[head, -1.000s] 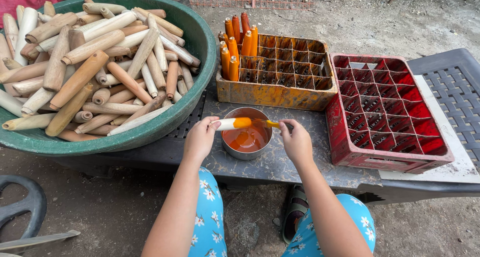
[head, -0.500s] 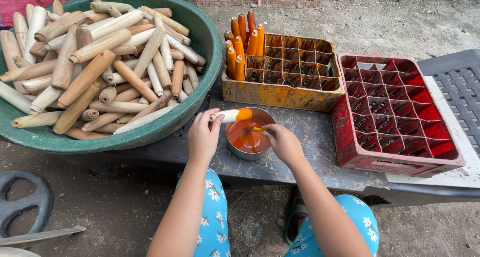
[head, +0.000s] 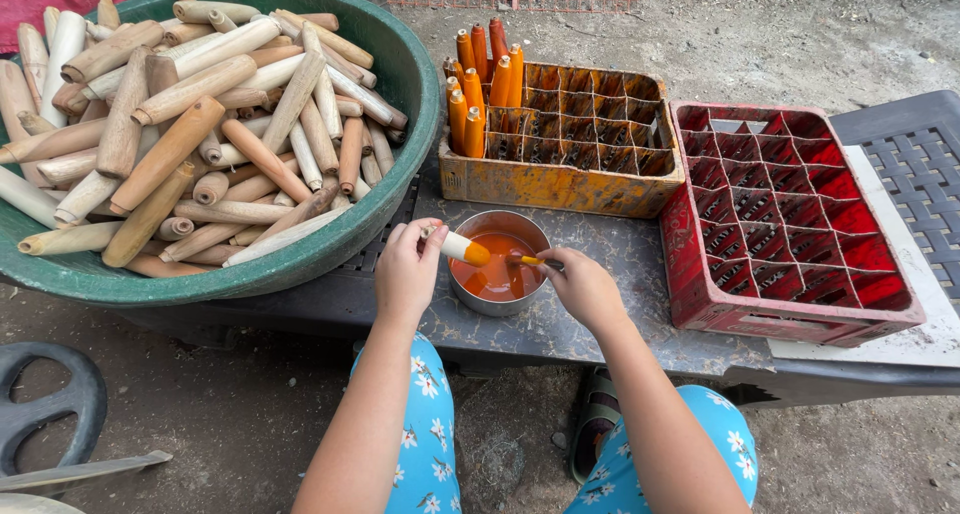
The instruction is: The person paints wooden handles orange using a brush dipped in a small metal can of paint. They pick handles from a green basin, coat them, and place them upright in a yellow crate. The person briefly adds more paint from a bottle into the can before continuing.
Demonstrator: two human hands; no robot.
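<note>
left hand (head: 405,269) pinches stick (head: 462,247) over bowl (head: 497,304) rim | right hand (head: 583,287) grips brush (head: 528,261) — crates near

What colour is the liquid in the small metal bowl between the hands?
Orange. The liquid fills the metal bowl, clearest in the head view.

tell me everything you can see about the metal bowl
The bowl is small, round and of shiny metal, holding orange paint. It stands upright on the dark table, between the green basin and the orange crate. The left hand holds a paint-tipped stick over it; the right hand dips a brush in.
</note>
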